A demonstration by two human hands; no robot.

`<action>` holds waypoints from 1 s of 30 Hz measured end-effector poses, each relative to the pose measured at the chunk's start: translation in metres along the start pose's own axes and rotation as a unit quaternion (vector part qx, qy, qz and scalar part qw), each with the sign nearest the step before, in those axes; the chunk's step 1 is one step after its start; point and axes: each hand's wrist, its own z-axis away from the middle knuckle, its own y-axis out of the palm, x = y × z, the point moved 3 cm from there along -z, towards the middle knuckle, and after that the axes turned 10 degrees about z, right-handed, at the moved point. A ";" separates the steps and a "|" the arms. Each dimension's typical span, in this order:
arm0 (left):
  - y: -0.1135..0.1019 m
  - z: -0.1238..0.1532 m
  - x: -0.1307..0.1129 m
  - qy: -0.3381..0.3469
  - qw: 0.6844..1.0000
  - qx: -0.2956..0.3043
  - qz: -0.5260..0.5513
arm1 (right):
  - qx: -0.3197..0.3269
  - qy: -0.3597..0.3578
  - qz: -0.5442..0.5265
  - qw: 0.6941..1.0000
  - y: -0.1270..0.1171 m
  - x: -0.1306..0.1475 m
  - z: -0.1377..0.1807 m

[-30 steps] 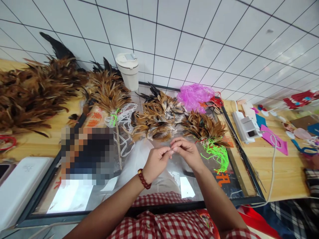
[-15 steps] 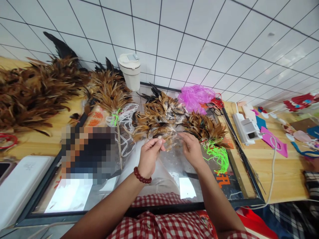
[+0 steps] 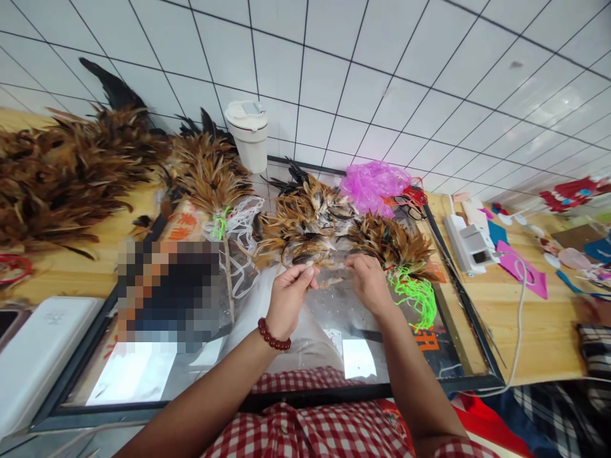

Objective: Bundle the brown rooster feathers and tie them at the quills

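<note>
Thumb and forefinger of my left hand (image 3: 292, 296) are pinched together on a feather, mostly hidden by the fingers, with a brownish wisp to their right. A dark red bead bracelet (image 3: 273, 336) circles that wrist. Across a small gap, my right hand (image 3: 368, 283) has its fingers bent in and pressed together; whatever they hold is too small to make out. Just beyond both hands lie a pile of brown and black feathers (image 3: 305, 219) and, to the right, another feather bunch (image 3: 391, 238). Bright green strings (image 3: 417, 296) lie beside my right forearm.
A black-framed glass panel (image 3: 210, 399) lies under the work. At the back stand a white cup (image 3: 250, 137) and a pink plastic bag (image 3: 375, 184). Green-tied feathers (image 3: 214, 172) and a large feather heap (image 3: 62, 178) lie left. A power strip (image 3: 470, 245) with a cable lies right.
My right hand's fingers have gone from stretched out to bent in. My left hand keeps its pinch and has barely moved. The view has shifted slightly.
</note>
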 end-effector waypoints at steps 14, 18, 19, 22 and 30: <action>0.005 0.007 -0.001 0.076 0.953 0.097 -0.275 | -0.051 -0.090 -0.130 0.986 -0.023 0.042 0.003; 0.007 0.005 -0.002 0.027 0.956 0.118 -0.268 | -0.046 -0.033 -0.155 0.986 -0.022 0.040 0.002; 0.007 0.004 -0.002 0.022 0.956 0.118 -0.268 | -0.049 -0.019 -0.160 0.986 -0.022 0.040 0.002; 0.005 0.002 0.000 0.014 0.962 0.109 -0.251 | -0.061 0.022 -0.192 0.979 -0.023 0.038 0.002; 0.005 0.004 0.007 -0.065 0.986 0.099 -0.121 | -0.049 -0.050 -0.154 0.986 -0.024 0.034 0.002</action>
